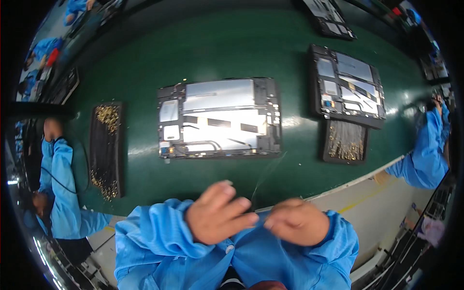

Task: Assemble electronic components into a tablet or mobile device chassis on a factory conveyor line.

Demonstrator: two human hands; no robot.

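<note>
In front of the table edge, my left hand point(217, 213) is raised with its fingers spread, and I see nothing gripped in it. Close beside it, my right hand point(298, 222) has its fingers curled together. Whatever it may hold is hidden and slightly blurred. A thin clear strip point(263, 175) rises from between the hands toward the table; which hand it touches, if either, I cannot tell. Beyond my hands lies an opened tablet-like device point(220, 118), with silver battery panels and black cables showing. Neither hand touches it.
A dark tray of thin gold-ended parts point(106, 150) lies at left. At right, a similar device point(349, 87) overlaps another such tray point(345, 140). Another device point(331, 19) sits at the far right on the green table point(140, 63). Blue-sleeved co-workers point(420, 154) sit at both sides.
</note>
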